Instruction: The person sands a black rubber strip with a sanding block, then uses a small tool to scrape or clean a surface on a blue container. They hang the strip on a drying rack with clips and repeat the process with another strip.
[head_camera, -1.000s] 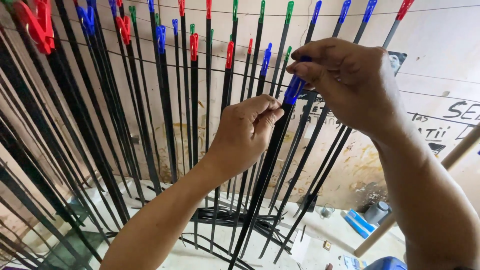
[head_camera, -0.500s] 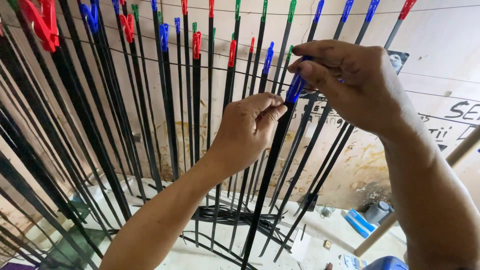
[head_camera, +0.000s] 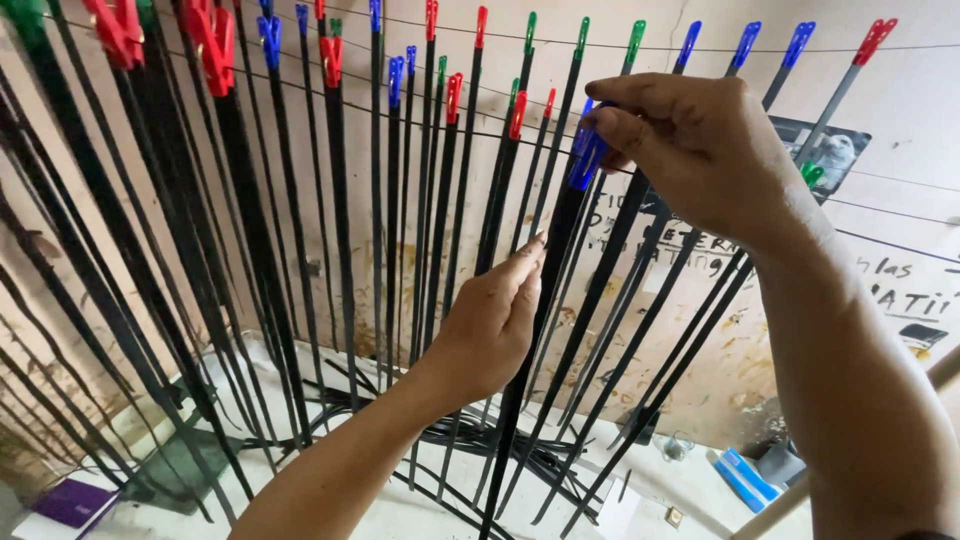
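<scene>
Upper right of the frame: my right hand (head_camera: 700, 150), fingers pinched shut on a blue clothespin (head_camera: 585, 155) at the wire line (head_camera: 900, 47), the peg sitting at the top end of a long black strip (head_camera: 540, 330).

Centre of the frame: my left hand (head_camera: 495, 320). Change noted: half a second ago its fingertips were curled up close under the peg; now it sits lower down the strip, fingers straightened and lying loosely along the strip's left edge, not closed round it as far as I can see. I judge the peg has taken the strip's weight and the left hand only steadies it.

Strip position: runs from the peg down past my left fingertips (head_camera: 530, 250), touching them, to the lower middle of the frame.

Left and behind: further black strips (head_camera: 250, 230) on red pegs (head_camera: 215, 40) and green pegs (head_camera: 583, 35).
</scene>
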